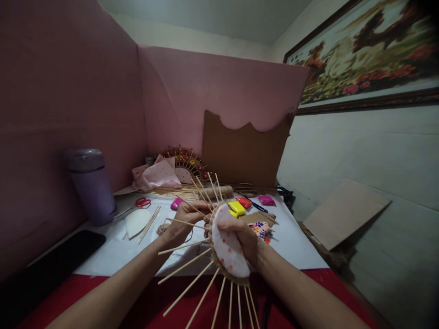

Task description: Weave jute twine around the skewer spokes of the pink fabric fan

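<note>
A half-round craft piece (228, 242) is covered in white cloth with pink and orange spots, and thin wooden sticks (190, 267) fan out from its brown curved rim. My right hand (246, 240) grips it by the straight side, thumb on the cloth and fingers behind. At the upper left of the rim, my left hand (187, 219) is closed among the sticks, its fingertips partly hidden. A strand of brown twine runs beneath that hand from a small bundle of twine (163, 228) on the table.
Red-handled scissors (142, 202), a white cutout (137, 222) and a purple tumbler (91, 187) stand left. Behind are a finished-looking stick fan (192, 160), a twine roll (219, 192), yellow (236, 208) and red packets (243, 202). A black phone-like slab (72, 253) lies front left.
</note>
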The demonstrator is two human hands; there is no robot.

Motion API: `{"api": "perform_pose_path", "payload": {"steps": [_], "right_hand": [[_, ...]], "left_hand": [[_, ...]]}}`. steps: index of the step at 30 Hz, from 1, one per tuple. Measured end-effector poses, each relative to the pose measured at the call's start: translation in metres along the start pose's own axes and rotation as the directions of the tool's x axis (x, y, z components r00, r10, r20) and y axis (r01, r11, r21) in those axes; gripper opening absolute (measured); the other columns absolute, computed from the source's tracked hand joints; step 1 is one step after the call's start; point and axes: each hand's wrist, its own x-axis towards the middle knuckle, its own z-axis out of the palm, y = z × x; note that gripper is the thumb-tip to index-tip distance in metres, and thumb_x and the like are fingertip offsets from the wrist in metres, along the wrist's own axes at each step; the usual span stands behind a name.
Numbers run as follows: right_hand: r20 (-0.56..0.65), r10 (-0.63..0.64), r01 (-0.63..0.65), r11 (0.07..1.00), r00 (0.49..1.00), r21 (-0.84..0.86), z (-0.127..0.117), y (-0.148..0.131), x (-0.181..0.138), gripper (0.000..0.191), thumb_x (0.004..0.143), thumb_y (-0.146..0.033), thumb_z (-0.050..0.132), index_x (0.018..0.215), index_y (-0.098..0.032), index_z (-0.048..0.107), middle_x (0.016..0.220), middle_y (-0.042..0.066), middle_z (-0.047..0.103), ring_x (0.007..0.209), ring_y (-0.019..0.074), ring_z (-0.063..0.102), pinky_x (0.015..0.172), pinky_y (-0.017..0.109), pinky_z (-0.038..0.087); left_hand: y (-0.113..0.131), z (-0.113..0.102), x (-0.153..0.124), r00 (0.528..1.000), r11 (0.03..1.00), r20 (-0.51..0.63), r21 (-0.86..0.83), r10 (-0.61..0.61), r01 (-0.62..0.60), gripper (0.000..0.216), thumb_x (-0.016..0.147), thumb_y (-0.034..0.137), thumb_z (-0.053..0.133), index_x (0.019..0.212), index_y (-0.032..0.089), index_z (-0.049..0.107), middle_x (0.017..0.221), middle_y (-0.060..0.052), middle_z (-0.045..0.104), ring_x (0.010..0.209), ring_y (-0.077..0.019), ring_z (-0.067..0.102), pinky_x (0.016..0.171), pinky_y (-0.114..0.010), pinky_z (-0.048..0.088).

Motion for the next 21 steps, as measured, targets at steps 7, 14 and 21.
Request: {"api": "perform_pose_path", "payload": {"steps": [7,14,21], "right_hand": [[0.022,0.081,-0.082,0.996,0.996,0.034,-0.007,0.001,0.001,0.024,0.056,-0.015,0.063,0.079,-0.008,0.06,0.058,0.005,0.066,0.052,0.0137,0.061,0.056,0.024,0.046],[-0.063,0.048,-0.047,0.999,0.997,0.008,0.0,0.004,0.001,0.019,0.058,-0.017,0.062,0.076,-0.009,0.061,0.061,0.006,0.067,0.052,0.0133,0.061,0.055,0.024,0.046],[-0.048,0.038,-0.039,0.999,0.998,-0.028,0.005,0.002,-0.001,0.016,0.057,-0.018,0.062,0.071,-0.01,0.061,0.057,0.005,0.066,0.049,0.0134,0.06,0.053,0.023,0.045]], "left_hand": [[0.006,0.002,-0.003,0.998,0.997,0.057,0.07,0.028,-0.032,0.019,0.061,0.008,0.065,0.075,0.017,0.075,0.072,-0.006,0.072,0.064,-0.0174,0.061,0.064,-0.027,0.047],[0.006,0.002,0.0,1.0,0.998,-0.007,0.06,0.011,-0.011,0.019,0.056,0.008,0.067,0.07,0.018,0.075,0.07,-0.005,0.072,0.065,-0.0185,0.061,0.063,-0.028,0.048],[0.007,0.001,0.0,1.0,0.996,-0.011,0.084,0.007,-0.006,0.018,0.057,0.008,0.068,0.069,0.019,0.075,0.067,-0.004,0.07,0.066,-0.0182,0.061,0.065,-0.028,0.048]]}}
